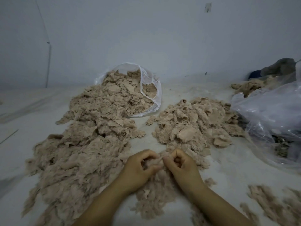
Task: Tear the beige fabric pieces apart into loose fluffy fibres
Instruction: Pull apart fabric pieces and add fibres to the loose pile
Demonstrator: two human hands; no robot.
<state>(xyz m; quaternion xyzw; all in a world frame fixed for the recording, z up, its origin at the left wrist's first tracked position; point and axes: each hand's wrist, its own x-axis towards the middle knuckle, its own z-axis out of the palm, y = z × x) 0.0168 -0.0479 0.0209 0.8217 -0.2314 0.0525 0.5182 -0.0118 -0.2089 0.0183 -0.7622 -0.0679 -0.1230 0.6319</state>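
Note:
My left hand (pixel 140 167) and my right hand (pixel 182 165) meet low in the middle, fingers curled, both pinching one small beige fabric piece (pixel 156 162) between them. Below the hands lies a mound of loose fluffy fibres (pixel 154 198). A big heap of beige fabric pieces (pixel 84 144) spreads on the left, spilling from an open clear plastic bag (pixel 151 88). A smaller heap of pieces (pixel 193 124) lies ahead on the right, just beyond my right hand.
A crumpled clear plastic bag (pixel 273 121) lies at the right edge, with more beige fabric (pixel 250 87) and a grey cloth (pixel 281 66) behind it. More fluff (pixel 273 207) lies at the bottom right. A pale wall (pixel 146 38) stands behind the white floor (pixel 228 170).

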